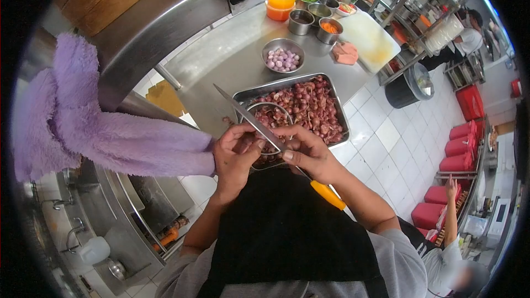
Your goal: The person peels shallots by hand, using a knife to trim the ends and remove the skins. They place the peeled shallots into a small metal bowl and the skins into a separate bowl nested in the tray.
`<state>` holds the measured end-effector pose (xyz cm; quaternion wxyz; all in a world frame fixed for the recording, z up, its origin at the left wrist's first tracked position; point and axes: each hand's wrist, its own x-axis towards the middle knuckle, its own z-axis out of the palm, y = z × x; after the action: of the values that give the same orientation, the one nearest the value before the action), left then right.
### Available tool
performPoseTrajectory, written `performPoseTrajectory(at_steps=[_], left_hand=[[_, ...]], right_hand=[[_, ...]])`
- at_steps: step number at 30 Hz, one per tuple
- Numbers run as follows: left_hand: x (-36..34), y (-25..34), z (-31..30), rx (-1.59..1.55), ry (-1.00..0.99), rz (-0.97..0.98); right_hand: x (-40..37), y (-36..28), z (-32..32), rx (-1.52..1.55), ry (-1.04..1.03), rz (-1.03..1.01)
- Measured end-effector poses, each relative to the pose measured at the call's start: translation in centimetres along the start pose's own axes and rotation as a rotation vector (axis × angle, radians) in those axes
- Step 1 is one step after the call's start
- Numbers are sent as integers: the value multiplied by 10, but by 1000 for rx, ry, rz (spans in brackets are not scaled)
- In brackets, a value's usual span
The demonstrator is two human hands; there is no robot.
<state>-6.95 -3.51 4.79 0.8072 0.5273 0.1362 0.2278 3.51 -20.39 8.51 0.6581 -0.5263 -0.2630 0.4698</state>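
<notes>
A knife [248, 116] with a yellow handle [328, 194] lies diagonally across my hands, its tip pointing up and left. My right hand [312, 155] grips it on the blade, close to the handle. Beside the blade, my left hand [236, 157] is closed in a pinch; whatever its fingers hold is hidden. Beneath both hands a metal tray [346, 127] holds unpeeled shallots [309, 102]. A round metal bowl [289, 115], partly covered by my hands, sits at the tray's left side. Behind it, a steel bowl [265, 51] contains peeled shallots [282, 59].
Steel pots [301, 24], an orange tub [277, 12], a pink cloth [345, 53] and a white cutting board [375, 38] stand farther back. A fluffy purple towel [110, 132] hangs at left. A black bin [403, 91] and two other people are to the right.
</notes>
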Motion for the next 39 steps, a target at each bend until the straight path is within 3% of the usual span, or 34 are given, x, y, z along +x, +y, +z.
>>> performPoseTrajectory(at_steps=[4, 13, 17, 19, 23, 25, 32, 34, 39], left_hand=[[0, 1, 2, 9, -5, 32], [0, 9, 7, 16, -11, 41], [2, 1, 2, 43, -11, 43], [5, -5, -4, -164, -40, -23], [7, -11, -4, -297, -61, -73], [5, -8, 5, -29, -4, 23], [8, -17, -7, 157, -41, -67], [9, -25, -7, -188, -46, -126], [11, -32, -3, -418, 19, -225]], right_hand=[[-1, 2, -3, 83, -48, 9], [2, 7, 0, -111, -46, -115], [3, 5, -6, 129, -74, -11], [3, 5, -9, 299, -87, 96], [6, 7, -10, 233, -74, 46], [6, 7, -10, 211, -61, 41], [8, 11, -16, 276, -59, 95], [9, 13, -16, 231, -45, 71], [5, 13, -10, 132, -34, 30]])
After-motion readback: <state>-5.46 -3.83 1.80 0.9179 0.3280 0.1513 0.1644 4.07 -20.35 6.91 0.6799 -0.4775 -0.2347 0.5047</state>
